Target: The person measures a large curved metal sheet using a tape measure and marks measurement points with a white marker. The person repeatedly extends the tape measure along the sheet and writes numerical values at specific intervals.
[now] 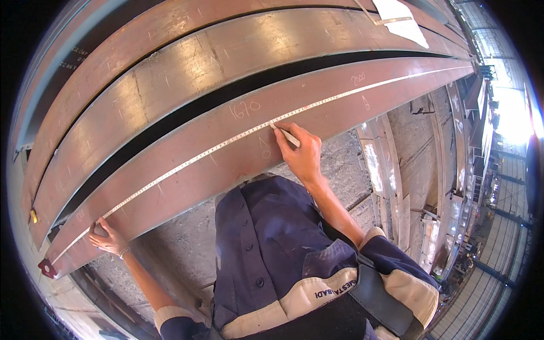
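Observation:
A long white measuring tape (198, 156) lies stretched along a reddish-brown steel beam (187, 190), running from lower left to far right. Close to its left end, my left hand (109, 237) rests on the beam, fingers curled and pinching the tape at its edge. My right hand (301, 153) is closed around a pale chalk stick (290, 137), whose tip meets the beam at the tape's edge near the middle. Handwritten chalk figures and small marks show on the beam above and below the tape.
More steel beams (187, 62) lie parallel just beyond, with dark gaps between them. A white sheet (399, 22) and a thin angled metal piece (391, 21) rest on the far beams. A dark red end piece (47, 268) sits at the beam's left tip. Metal strips (385, 153) lie on the concrete floor, right.

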`<state>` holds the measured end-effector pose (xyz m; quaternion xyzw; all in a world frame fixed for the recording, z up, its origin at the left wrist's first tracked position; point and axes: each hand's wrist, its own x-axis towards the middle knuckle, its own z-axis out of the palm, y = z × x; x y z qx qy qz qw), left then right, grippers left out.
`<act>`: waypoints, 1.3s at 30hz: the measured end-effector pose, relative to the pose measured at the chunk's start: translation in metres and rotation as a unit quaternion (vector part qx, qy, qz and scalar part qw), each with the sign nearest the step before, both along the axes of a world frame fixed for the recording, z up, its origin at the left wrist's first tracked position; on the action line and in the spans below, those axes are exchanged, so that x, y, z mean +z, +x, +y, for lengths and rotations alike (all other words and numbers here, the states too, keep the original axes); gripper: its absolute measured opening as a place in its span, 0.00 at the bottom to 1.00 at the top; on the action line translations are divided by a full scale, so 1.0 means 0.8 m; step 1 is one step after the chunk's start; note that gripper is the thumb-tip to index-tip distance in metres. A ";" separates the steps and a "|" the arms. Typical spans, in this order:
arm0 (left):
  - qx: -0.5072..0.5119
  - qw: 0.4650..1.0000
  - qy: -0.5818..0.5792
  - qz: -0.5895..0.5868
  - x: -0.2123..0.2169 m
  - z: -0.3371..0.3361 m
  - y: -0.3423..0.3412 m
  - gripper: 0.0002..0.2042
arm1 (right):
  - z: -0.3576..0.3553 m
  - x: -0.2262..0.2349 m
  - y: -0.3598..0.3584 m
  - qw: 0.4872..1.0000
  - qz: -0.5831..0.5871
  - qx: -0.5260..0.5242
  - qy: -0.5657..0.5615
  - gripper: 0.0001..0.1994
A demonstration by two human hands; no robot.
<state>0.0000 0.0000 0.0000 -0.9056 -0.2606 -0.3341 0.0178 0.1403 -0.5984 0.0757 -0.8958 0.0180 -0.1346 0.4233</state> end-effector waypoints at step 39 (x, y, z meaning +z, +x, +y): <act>0.000 1.000 0.031 -0.001 -0.001 0.002 0.002 0.24 | -0.045 0.131 0.016 0.962 0.252 0.064 -0.081 0.08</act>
